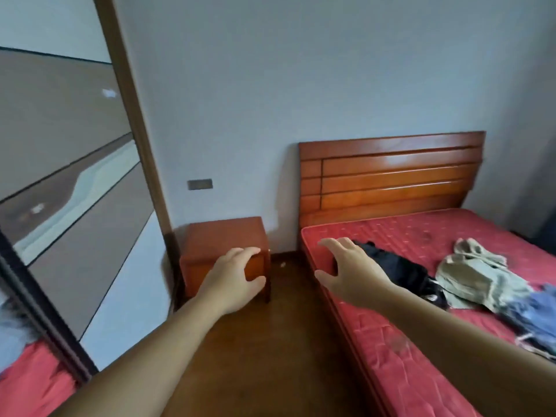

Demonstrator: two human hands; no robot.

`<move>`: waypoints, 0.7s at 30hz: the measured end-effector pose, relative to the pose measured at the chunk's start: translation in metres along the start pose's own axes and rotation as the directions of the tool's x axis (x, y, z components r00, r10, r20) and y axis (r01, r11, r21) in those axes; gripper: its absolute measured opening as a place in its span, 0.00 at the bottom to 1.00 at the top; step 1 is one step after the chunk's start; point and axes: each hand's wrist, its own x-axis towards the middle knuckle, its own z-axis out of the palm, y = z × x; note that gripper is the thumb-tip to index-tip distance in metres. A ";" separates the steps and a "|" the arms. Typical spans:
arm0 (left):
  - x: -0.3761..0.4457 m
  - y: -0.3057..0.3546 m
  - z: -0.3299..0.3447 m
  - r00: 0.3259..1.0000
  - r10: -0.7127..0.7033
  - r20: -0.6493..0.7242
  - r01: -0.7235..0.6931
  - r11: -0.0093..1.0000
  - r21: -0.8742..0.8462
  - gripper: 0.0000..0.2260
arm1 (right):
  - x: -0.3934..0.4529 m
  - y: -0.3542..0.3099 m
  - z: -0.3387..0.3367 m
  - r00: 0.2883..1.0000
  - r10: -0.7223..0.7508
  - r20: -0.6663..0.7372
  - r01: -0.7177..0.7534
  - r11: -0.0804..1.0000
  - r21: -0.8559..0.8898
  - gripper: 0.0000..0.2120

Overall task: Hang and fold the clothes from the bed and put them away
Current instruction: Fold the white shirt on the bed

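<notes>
Beside the bed [391,356], over the wooden floor [270,341], both bare arms reach forward. Left hand [233,281]: fingers loosely spread and slightly curved, thumb out to the side, grasping nothing; it shows in front of the wooden nightstand [216,242], contact with it not discernible. Right hand [352,272]: fingers spread wide and relaxed, thumb apart, holding nothing, poised over the near corner of the red mattress [421,236]; whether the fingertips touch the fabric cannot be told. Clothes lie on the mattress to the right: a black garment [400,266] just beyond the right hand and partly hidden by its wrist, a crumpled khaki garment [478,278] beside it, and a blue denim piece [535,314] cut off by the frame's right edge. None is folded; exact garment types hard to make out. Wooden headboard [391,176] stands against the wall. At left, a sliding wardrobe door [75,191] with reflective panels, its lower part mirroring red bedding, blurred.
</notes>
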 end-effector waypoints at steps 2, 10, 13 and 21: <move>0.004 0.039 0.020 0.995 0.087 0.056 -0.086 0.996 -0.022 0.26 | -0.032 0.034 -0.016 0.995 0.099 -0.030 -0.099 0.995 0.010 0.28; -0.051 0.203 0.123 0.902 0.359 0.238 -0.334 0.932 -0.141 0.27 | -0.204 0.159 -0.058 0.908 0.406 -0.101 -0.400 0.913 0.072 0.29; -0.091 0.260 0.158 0.869 0.417 0.266 -0.381 0.907 -0.178 0.27 | -0.281 0.195 -0.070 0.874 0.475 -0.103 -0.467 0.880 0.091 0.29; -0.192 0.408 0.239 0.702 0.587 0.402 -0.555 0.806 -0.207 0.27 | -0.462 0.275 -0.123 0.705 0.680 -0.200 -0.670 0.732 0.127 0.28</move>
